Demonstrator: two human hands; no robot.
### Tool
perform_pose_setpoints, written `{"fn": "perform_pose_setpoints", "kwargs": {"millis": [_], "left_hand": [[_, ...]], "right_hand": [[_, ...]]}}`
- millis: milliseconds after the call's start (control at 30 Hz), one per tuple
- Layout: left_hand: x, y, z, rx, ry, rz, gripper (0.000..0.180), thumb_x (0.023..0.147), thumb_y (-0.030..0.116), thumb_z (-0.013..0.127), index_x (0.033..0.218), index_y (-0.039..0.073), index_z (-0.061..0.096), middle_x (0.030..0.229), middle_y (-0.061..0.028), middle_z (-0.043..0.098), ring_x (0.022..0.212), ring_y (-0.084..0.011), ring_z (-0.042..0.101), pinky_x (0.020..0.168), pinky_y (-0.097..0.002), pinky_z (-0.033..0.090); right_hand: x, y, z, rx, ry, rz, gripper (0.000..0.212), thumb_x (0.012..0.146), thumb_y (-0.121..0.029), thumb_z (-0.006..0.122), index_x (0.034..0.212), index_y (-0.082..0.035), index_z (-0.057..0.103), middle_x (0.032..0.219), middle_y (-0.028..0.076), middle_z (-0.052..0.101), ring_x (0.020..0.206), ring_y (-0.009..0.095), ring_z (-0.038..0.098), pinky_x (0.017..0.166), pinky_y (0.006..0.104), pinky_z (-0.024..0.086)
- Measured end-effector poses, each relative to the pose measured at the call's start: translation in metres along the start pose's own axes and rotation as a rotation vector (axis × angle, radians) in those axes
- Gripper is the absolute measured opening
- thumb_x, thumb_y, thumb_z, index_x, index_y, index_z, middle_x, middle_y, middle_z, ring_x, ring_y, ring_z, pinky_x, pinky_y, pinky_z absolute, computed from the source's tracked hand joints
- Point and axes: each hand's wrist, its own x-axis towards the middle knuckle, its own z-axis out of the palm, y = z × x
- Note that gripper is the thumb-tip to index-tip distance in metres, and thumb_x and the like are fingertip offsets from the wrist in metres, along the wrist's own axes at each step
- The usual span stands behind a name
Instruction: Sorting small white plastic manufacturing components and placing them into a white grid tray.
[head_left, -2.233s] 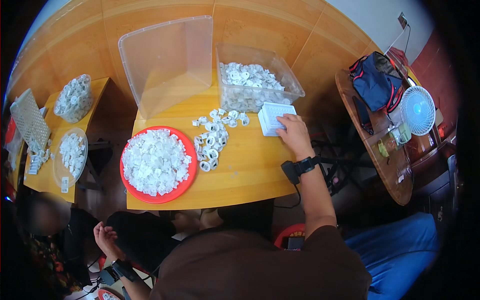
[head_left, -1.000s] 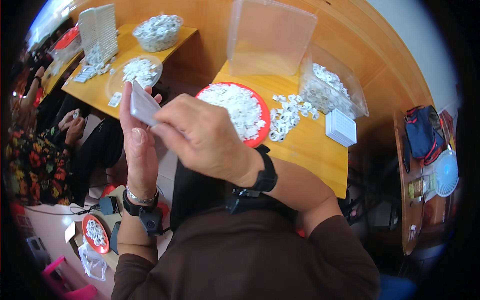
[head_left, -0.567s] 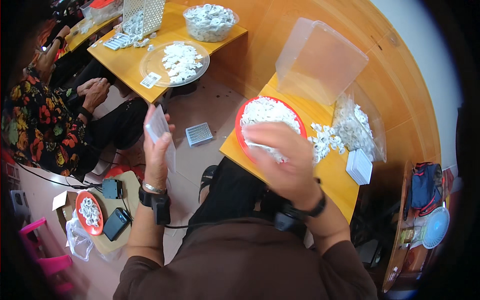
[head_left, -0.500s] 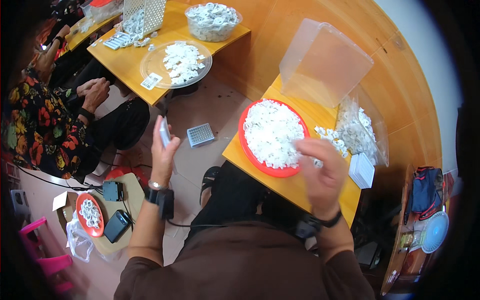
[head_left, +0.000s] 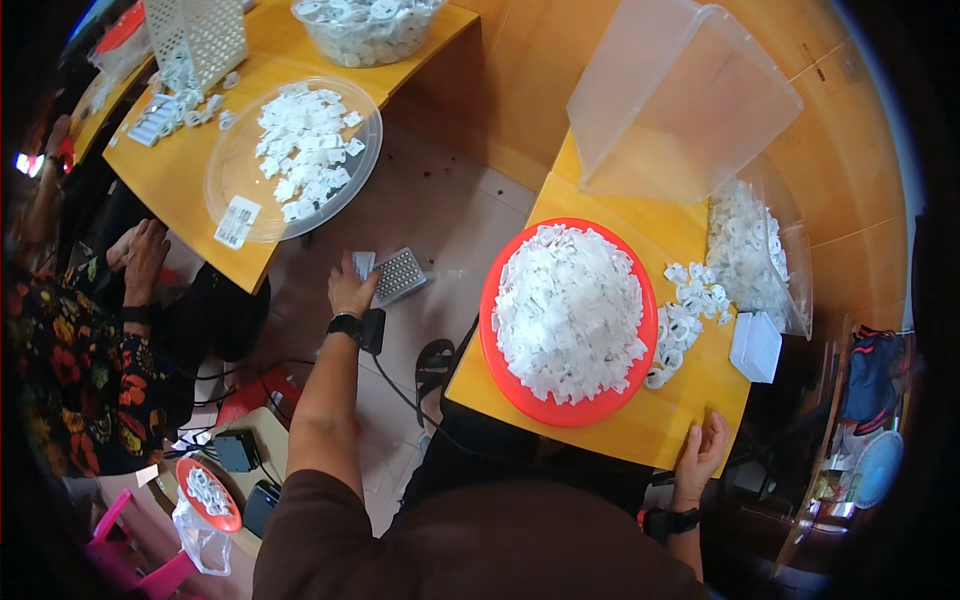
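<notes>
My left hand (head_left: 350, 291) reaches low over the floor, its fingers closed on a small pale flat piece (head_left: 364, 263) whose exact kind I cannot make out. Right beside it lies a grey block with rows of round holes (head_left: 400, 276); whether the two touch is unclear. At the near right edge of the yellow table, my right hand (head_left: 704, 452) rests with its fingers apart and nothing in them. A red round plate (head_left: 488, 345) heaped with small white plastic pieces (head_left: 570, 310) stands on this table, left of that hand.
White ring-shaped parts (head_left: 695, 295) lie beside a clear bag of more (head_left: 745, 245). A white box (head_left: 756, 347) and an upright translucent bin (head_left: 690, 110) stand nearby. On the left table (head_left: 180, 195) sits a clear round lid (head_left: 365, 165) with white pieces; a seated person's hands (head_left: 145, 255) are close.
My left hand has gone down toward the holed block on the floor with the pale piece. From over the red plate, my right hand has drawn back to the table edge. The view has shifted.
</notes>
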Motion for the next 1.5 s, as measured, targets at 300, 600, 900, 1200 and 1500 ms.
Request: {"fn": "perform_pose_setpoints", "kwargs": {"millis": [300,600,900,1200,1500], "left_hand": [[0.051,0.008,0.051,0.281,-0.109,0.061,0.083,0.074,0.047,0.066,0.143,0.013,0.033,0.13,-0.0269,0.045,0.12,-0.045,0.044,0.099,-0.0519,0.038],[0.056,0.025,0.088,0.535,-0.328,0.227,0.089,0.076,0.045,0.067,0.148,0.015,0.024,0.132,-0.0233,0.043,0.123,-0.0408,0.042,0.101,-0.0505,0.035],[0.048,0.018,0.116,0.669,-0.394,0.41,0.088,0.078,0.045,0.063,0.15,0.016,0.021,0.142,-0.0228,0.032,0.126,-0.0399,0.038,0.102,-0.0548,0.03],[0.046,0.015,0.108,0.81,-0.487,0.51,0.093,0.08,0.048,0.059,0.153,0.017,0.01,0.153,-0.0258,0.015,0.138,-0.0466,0.022,0.105,-0.0676,0.02],[0.056,0.014,0.115,0.807,-0.52,0.505,0.097,0.076,0.043,0.068,0.152,0.023,0.012,0.146,-0.0268,0.022,0.13,-0.0455,0.032,0.101,-0.064,0.029]], "right_hand": [[0.007,-0.017,0.014,-0.208,-0.124,-0.001,0.033,0.091,-0.008,0.05,0.122,0.005,0.052,0.13,0.022,0.048,0.122,0.035,0.045,0.106,0.0415,0.032],[0.008,-0.008,0.014,-0.188,-0.156,0.059,0.034,0.095,-0.01,0.044,0.125,0.004,0.049,0.136,0.019,0.044,0.129,0.031,0.041,0.11,0.039,0.029],[0.01,-0.014,0.013,-0.268,-0.187,0.043,0.035,0.096,-0.011,0.043,0.127,0.003,0.048,0.136,0.02,0.044,0.129,0.031,0.04,0.11,0.0392,0.028],[0.008,-0.015,0.015,-0.25,-0.178,0.057,0.035,0.096,-0.011,0.043,0.128,0.003,0.047,0.137,0.019,0.043,0.13,0.032,0.039,0.11,0.0396,0.027],[0.01,-0.016,0.015,-0.292,-0.178,0.059,0.036,0.094,-0.012,0.044,0.126,0.003,0.048,0.136,0.021,0.044,0.128,0.034,0.041,0.11,0.0421,0.027]]}}
